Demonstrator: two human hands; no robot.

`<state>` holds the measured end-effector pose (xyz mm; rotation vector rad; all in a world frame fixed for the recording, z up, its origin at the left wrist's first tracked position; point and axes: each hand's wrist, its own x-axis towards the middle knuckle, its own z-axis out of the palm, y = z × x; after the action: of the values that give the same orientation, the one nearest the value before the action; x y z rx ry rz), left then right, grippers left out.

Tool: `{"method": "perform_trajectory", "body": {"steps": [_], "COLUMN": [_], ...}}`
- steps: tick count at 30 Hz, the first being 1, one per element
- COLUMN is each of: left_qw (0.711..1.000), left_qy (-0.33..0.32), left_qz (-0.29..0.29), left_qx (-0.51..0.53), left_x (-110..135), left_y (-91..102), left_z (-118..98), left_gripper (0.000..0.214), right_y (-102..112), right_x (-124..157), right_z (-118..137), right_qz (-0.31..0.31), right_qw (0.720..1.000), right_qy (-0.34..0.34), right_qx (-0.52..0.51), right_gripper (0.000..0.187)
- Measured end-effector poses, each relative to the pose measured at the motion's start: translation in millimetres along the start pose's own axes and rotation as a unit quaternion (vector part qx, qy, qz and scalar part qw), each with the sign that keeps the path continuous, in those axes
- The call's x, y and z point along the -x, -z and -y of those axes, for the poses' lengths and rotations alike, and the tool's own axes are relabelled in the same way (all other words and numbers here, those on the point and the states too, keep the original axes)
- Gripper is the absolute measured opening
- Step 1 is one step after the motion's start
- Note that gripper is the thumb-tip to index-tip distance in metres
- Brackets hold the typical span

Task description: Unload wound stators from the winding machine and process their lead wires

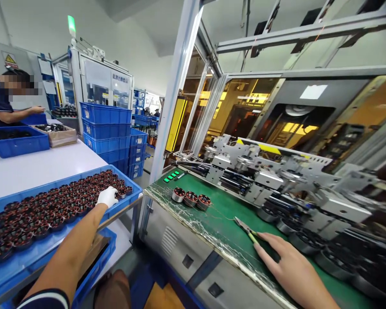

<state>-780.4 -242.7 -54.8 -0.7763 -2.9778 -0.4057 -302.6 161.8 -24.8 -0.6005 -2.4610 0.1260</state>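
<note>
My left hand (107,197), in a white glove, reaches over the right end of a blue tray (135,189) packed with copper-wound motor stators (64,201). Its fingers close on a stator (122,192) at the tray's edge. On the green worktop (218,229), my bare right hand (284,259) grips pliers (249,230) by their green handles, jaws pointing away from me. Beyond the pliers, three wound stators (190,198) stand side by side near the worktop's front edge, with loose thin wire around them.
A winding machine (263,171) with metal fixtures lines the back of the worktop, more stators (333,257) beneath it. Stacked blue crates (106,124) stand behind the white table (67,161). A co-worker (9,98) works at far left beside another blue crate (22,143).
</note>
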Motion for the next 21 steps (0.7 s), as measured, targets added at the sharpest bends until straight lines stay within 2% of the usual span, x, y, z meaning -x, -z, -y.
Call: {"method": "perform_trajectory", "body": {"steps": [2,4,7,9,11,12,14,15,17,19,21], "left_qw": [1.0,0.997,0.981,0.964,0.94,0.927,0.912,0.911,0.914,0.916,0.913], "left_qy": [-0.007,-0.024,-0.107,-0.21,-0.315,-0.352,-0.388,-0.39,-0.378,-0.363,-0.352], "left_qz": [-0.025,-0.075,-0.146,-0.127,-0.066,-0.035,0.007,0.014,-0.006,-0.042,-0.064], "left_qx": [0.009,0.027,0.07,0.1,0.117,0.123,0.129,0.133,0.146,0.167,0.195], "left_x": [8,16,26,32,34,35,36,39,55,86,131], "left_y": [19.0,45.8,84.6,99.0,102.8,102.1,99.7,99.1,99.8,100.8,97.3], "left_z": [-10,-30,-86,-136,-185,-207,-238,-247,-249,-237,-220], "left_gripper": [0.029,0.031,0.046,0.062,0.08,0.087,0.083,0.074,0.05,0.041,0.043], "right_y": [3,6,12,14,14,14,12,12,13,18,28], "right_x": [-1,-2,-4,-5,-4,-3,-2,-2,-3,-4,0], "right_z": [7,14,23,26,29,29,28,26,22,23,37], "right_qz": [0.001,0.006,0.013,0.014,0.015,0.016,0.016,0.013,0.002,-0.023,-0.092], "right_qw": [1.0,1.0,1.0,0.999,0.999,0.999,1.0,1.0,1.0,1.0,0.995], "right_qy": [-0.009,-0.018,-0.025,-0.03,-0.032,-0.03,-0.022,-0.017,-0.008,-0.006,-0.008], "right_qx": [-0.002,-0.009,-0.012,-0.008,-0.006,-0.006,-0.009,-0.01,-0.016,-0.02,-0.027], "right_gripper": [0.056,0.055,0.052,0.052,0.052,0.052,0.052,0.052,0.051,0.054,0.061]}}
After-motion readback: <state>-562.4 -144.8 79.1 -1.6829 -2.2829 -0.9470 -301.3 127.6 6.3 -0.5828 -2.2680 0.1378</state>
